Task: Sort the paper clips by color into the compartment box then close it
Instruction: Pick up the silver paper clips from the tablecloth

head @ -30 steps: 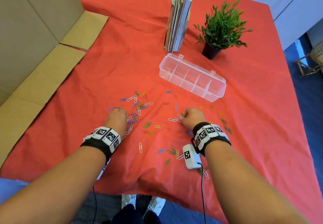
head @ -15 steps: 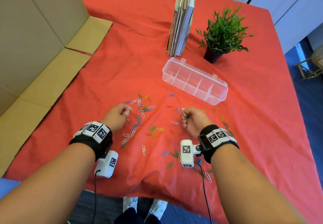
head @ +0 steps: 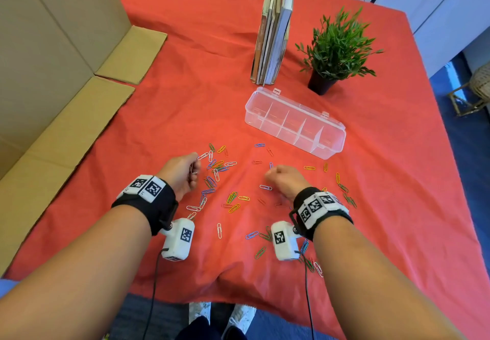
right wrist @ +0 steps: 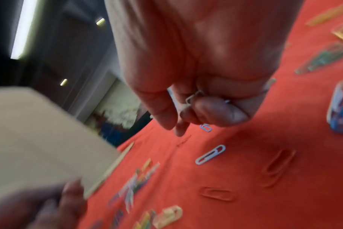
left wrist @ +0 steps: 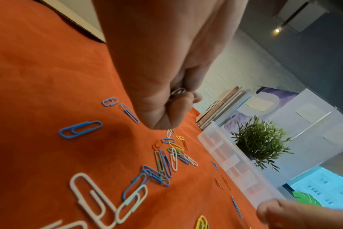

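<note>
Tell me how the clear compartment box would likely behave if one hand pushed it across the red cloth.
The compartment box looks like thin clear plastic with nothing in its cells, so it is probably light. It sits low and wide, so it should slide, not tip. The red cloth is wrinkled and may bunch and drag it.

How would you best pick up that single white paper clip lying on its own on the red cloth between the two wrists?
My guess: pinch the white paper clip across its two long sides near the middle, coming straight down from above. It lies flat on the cloth with bare fabric around it, so fingertips can press in beside the wire and lift it.
</note>
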`<state>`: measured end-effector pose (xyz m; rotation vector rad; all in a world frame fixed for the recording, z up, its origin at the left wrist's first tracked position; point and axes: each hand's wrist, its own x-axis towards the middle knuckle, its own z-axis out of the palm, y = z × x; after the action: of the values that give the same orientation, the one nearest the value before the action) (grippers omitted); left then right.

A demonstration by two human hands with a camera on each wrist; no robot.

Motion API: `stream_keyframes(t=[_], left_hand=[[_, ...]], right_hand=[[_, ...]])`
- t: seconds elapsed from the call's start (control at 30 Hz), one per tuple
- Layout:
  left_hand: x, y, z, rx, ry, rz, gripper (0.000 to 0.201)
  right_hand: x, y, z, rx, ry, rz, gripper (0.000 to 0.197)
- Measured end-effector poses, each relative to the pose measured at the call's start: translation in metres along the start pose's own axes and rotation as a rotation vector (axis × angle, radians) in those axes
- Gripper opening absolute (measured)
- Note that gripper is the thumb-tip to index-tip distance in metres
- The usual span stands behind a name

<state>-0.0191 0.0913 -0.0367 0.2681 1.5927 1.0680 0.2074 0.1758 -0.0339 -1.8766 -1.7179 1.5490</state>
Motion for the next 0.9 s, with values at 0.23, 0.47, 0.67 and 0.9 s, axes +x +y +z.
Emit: stream_keyframes(t=[0.23,0.47,0.67,0.9], left_hand=[[0.027,0.018,0.002,0.791,0.181,0.329,0.029],[0.047,0.009,0.009,1.185,0.300,0.496,0.026],[0.050,0.003,0.013,1.266,0.265,0.464,0.018],[0.030,0.007,-0.004,0.922,0.250,0.450,0.019]], right_hand=[[0.006,0.009,0.024,-0.774,0.041,-0.157,0.028],[0.003,0.000,0.031,-0.981,-0.056,-0.149,0.038],[0.016,-0.018,0.026,-0.101,-0.182,-0.053,0.023],[0.024,-0.049,0.035,0.568,-0.231,0.090,0.022]])
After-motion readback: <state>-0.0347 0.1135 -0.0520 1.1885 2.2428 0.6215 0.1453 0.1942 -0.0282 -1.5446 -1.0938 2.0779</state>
